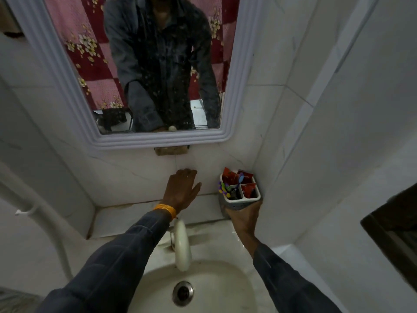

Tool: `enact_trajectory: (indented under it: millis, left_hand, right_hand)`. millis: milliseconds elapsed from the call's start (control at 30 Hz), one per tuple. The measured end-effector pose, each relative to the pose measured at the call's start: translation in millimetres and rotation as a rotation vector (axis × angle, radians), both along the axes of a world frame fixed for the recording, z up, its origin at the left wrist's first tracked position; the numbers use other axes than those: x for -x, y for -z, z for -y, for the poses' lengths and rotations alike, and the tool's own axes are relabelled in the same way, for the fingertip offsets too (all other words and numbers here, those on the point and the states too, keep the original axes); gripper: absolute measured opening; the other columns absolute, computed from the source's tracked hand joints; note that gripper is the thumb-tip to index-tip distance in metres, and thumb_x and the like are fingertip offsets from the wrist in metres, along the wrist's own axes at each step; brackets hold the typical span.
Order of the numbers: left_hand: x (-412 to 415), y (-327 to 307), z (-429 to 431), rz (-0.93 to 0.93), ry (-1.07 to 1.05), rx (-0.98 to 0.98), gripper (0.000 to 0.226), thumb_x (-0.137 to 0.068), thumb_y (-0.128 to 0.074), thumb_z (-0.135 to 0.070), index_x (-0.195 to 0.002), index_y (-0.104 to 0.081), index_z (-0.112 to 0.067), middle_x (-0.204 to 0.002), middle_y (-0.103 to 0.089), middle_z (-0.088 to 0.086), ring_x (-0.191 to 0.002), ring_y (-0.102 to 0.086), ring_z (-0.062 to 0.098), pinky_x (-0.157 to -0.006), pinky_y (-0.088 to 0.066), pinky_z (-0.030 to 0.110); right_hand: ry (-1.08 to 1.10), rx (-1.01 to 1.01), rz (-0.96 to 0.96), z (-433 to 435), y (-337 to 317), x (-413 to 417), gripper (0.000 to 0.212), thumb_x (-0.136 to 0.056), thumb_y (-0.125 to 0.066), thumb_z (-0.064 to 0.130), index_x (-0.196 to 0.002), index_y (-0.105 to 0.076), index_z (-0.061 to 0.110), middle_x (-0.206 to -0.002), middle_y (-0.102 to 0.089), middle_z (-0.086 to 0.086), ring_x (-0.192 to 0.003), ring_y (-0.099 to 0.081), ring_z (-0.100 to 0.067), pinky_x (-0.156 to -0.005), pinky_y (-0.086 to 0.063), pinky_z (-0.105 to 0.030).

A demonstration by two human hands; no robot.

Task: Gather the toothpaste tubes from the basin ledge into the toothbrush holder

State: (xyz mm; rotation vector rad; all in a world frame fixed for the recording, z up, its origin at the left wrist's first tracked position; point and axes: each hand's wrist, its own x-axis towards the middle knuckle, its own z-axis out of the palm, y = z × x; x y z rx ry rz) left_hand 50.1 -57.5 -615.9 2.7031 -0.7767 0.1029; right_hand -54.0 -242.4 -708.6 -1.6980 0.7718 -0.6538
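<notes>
The red toothpaste tubes (233,177) stand already in the toothbrush holder (240,195) at the ledge (140,219) corner, so the right hand (244,216), cupping its base, should set it flat gently, while the left hand (181,188) rests wide and empty on the wall.

Left hand (181,188) flat, spread; right hand (244,219) seemingly cupped, gripping.
</notes>
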Motion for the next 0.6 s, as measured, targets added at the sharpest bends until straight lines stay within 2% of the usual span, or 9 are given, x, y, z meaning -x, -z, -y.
enact_trajectory:
  millis: [133,233,300,367,433,533,600]
  left_hand:
    - [5.4,-2.2,-2.4,0.007,-0.013,-0.013,0.052,-0.099,-0.045,-0.043,-0.142,-0.044,-0.014,-0.144,-0.05,0.011,-0.129,-0.048,0.03,-0.103,-0.04,0.042]
    - [9.5,-10.6,-9.6,0.005,-0.037,-0.021,0.052,-0.098,-0.045,-0.043,-0.141,-0.046,-0.013,-0.142,-0.052,0.013,-0.127,-0.049,0.032,-0.102,-0.041,0.043]
    - [14.7,-16.4,-15.7,0.027,-0.051,-0.019,0.051,-0.098,-0.046,-0.043,-0.139,-0.047,-0.013,-0.141,-0.053,0.014,-0.125,-0.05,0.034,-0.1,-0.042,0.043]
    - [20.5,-22.4,-21.6,0.063,-0.063,-0.021,0.05,-0.097,-0.048,-0.042,-0.137,-0.049,-0.012,-0.137,-0.056,0.015,-0.121,-0.054,0.034,-0.097,-0.044,0.044]
    - [26.6,-30.5,-29.7,0.112,-0.087,-0.023,0.049,-0.096,-0.05,-0.041,-0.135,-0.051,-0.011,-0.133,-0.058,0.015,-0.117,-0.056,0.034,-0.094,-0.046,0.044]
    - [38.8,-44.4,-43.0,0.207,-0.116,0.005,0.047,-0.094,-0.052,-0.039,-0.132,-0.053,-0.01,-0.129,-0.06,0.016,-0.113,-0.058,0.034,-0.091,-0.049,0.044]
    - [44.1,-61.6,-55.0,0.294,-0.141,0.054,0.047,-0.094,-0.053,-0.038,-0.131,-0.053,-0.01,-0.127,-0.06,0.017,-0.112,-0.058,0.034,-0.092,-0.049,0.045]
  right_hand:
    - [-0.04,-0.022,-0.043,2.3,-1.3,-0.3,0.116,-0.052,-0.102,0.006,-0.147,-0.037,0.004,-0.133,-0.055,-0.005,-0.12,-0.057,-0.02,-0.099,-0.048,-0.03]
    - [-0.015,0.019,-0.102,3.3,-4.1,2.7,0.122,-0.047,-0.104,0.015,-0.148,-0.037,0.003,-0.139,-0.056,-0.017,-0.126,-0.058,-0.034,-0.104,-0.053,-0.043]
    - [0.02,0.061,-0.167,-7.1,-13.1,9.5,0.121,-0.051,-0.102,0.019,-0.15,-0.036,0.002,-0.139,-0.052,-0.022,-0.128,-0.054,-0.041,-0.104,-0.053,-0.052]
    - [0.078,0.163,-0.25,-26.1,-27.9,20.1,0.107,-0.065,-0.096,0.027,-0.149,-0.037,0.0,-0.137,-0.051,-0.024,-0.127,-0.052,-0.045,-0.096,-0.055,-0.056]
    - [0.097,0.349,-0.27,-42.4,-42.5,29.7,0.086,-0.074,-0.089,0.033,-0.141,-0.045,0.0,-0.132,-0.055,-0.023,-0.122,-0.055,-0.045,-0.088,-0.057,-0.055]
    - [0.027,0.577,-0.119,-57.9,-67.4,37.3,0.057,-0.077,-0.086,0.029,-0.119,-0.06,0.001,-0.114,-0.064,-0.021,-0.106,-0.063,-0.043,-0.084,-0.056,-0.05]
    - [-0.003,0.709,-0.024,-58.7,-94.4,25.5,0.047,-0.08,-0.075,0.031,-0.114,-0.063,-0.001,-0.11,-0.067,-0.024,-0.101,-0.066,-0.045,-0.084,-0.055,-0.051]
